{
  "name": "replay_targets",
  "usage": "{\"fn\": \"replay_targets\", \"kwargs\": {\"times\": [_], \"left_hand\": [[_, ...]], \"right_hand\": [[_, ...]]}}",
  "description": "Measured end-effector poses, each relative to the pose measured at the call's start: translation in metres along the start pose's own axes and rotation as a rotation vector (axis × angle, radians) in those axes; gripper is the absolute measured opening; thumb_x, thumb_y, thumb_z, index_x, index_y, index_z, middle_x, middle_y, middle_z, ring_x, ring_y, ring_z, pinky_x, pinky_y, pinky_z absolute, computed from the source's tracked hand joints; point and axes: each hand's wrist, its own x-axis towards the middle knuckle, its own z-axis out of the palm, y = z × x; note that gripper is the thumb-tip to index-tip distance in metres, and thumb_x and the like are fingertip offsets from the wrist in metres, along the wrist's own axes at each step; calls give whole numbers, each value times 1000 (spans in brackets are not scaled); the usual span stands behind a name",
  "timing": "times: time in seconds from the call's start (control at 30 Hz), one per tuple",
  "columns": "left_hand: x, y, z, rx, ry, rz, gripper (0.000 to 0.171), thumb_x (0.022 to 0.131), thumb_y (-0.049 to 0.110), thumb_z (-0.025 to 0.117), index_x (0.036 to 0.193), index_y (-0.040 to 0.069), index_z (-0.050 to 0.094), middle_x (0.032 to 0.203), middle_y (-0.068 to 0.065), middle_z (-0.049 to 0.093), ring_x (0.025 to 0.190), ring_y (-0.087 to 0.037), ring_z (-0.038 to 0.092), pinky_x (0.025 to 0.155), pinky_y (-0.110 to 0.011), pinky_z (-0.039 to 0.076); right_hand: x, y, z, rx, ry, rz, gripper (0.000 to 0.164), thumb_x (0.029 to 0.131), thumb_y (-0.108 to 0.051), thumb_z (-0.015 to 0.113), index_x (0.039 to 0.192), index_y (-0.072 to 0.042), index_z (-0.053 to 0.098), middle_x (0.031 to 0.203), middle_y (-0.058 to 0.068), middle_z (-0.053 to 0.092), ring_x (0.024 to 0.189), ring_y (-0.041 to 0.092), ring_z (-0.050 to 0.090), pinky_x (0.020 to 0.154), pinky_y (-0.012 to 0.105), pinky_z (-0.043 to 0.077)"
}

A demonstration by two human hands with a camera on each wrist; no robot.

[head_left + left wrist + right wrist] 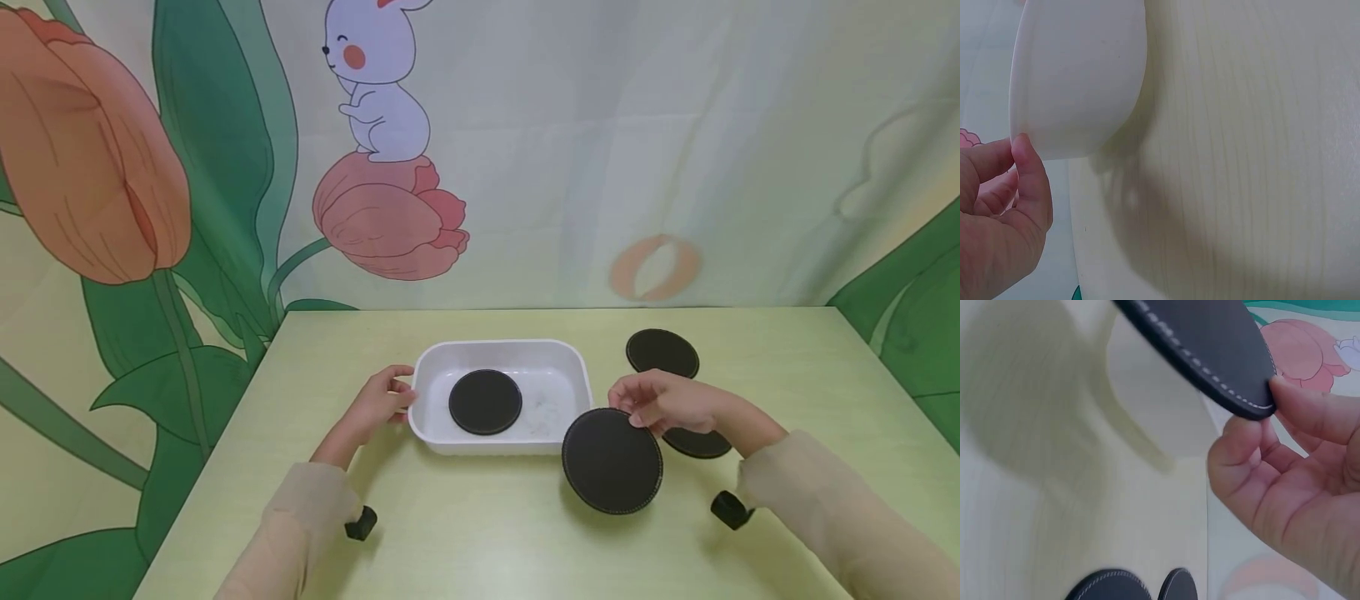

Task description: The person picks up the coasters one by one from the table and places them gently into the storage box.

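Note:
A white rectangular tray (499, 447) sits on the table, with one round black coaster (485, 402) lying flat inside it, left of centre. My left hand (378, 402) is at the tray's left end, thumb and fingertips pinching its rim; the left wrist view shows the fingertips (1021, 142) right at that edge. In my right hand (667, 402), a second black coaster (612, 461) is pinched by its edge between thumb and fingers. That coaster, with white stitching along its rim in the right wrist view, is tilted above the table, just off the tray's front right corner.
Two more black coasters lie on the table to the right: one coaster (663, 353) behind my right hand, another coaster (697, 443) partly hidden under it. A printed curtain (570, 167) hangs behind the table's back edge.

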Motion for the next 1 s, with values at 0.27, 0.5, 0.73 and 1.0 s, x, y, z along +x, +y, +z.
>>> {"fn": "replay_targets", "kwargs": {"times": [0.27,0.5,0.73,1.0], "left_hand": [[0,0,0,-13,-3,5,42,85,4,54,125,8,41,93,-9,45,74,-17,50,56,-21,50],[0,0,-1,-34,-11,17,42,85,3,54,125,7,42,91,-9,45,72,-16,50,56,-22,49],[1,-2,-2,-58,-18,23,42,85,2,54,125,6,41,91,-9,46,70,-15,50,60,-28,51],[1,-3,-2,-55,-14,16,43,85,3,55,125,8,42,92,-9,46,69,-15,50,62,-30,52]], "right_hand": [[16,-12,6,110,79,-34,18,83,3,50,99,-6,49,81,-2,49,69,11,50,58,26,46],[39,-14,11,210,170,-31,18,83,1,52,97,-9,49,80,-2,48,67,11,49,58,26,46],[61,-16,19,295,262,-16,19,83,2,53,98,-10,49,81,-1,50,67,11,51,58,27,46],[83,-20,29,352,347,-13,26,82,6,49,107,-1,44,82,0,51,64,10,52,56,24,46]]}}
